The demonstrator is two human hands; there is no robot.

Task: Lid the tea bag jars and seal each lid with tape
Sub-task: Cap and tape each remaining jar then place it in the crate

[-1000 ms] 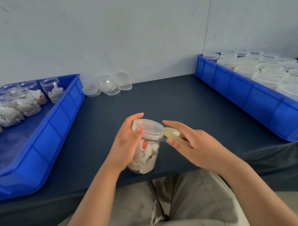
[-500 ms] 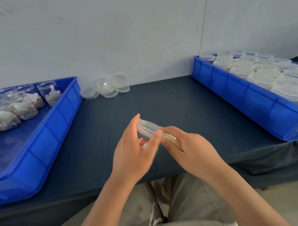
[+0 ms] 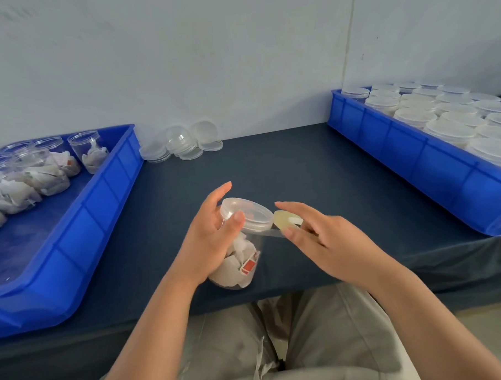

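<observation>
Clear plastic lidded tea-bag jar (image 3: 245, 266) clasped in my left grip (image 3: 208, 237); right grip (image 3: 332, 243) pinches yellowish tape roll (image 3: 285, 220).

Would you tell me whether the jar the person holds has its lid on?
On: a clear lid caps the jar the left hand grips; the right hand pinches tape.

Left hand (image 3: 208, 243): jar (image 3: 246, 261); right hand (image 3: 332, 243): tape (image 3: 285, 220)

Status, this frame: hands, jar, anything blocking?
Left hand grips jar, lid on. Right hand pinches tape roll, strip stretched to jar. No obstruction seen.
</observation>
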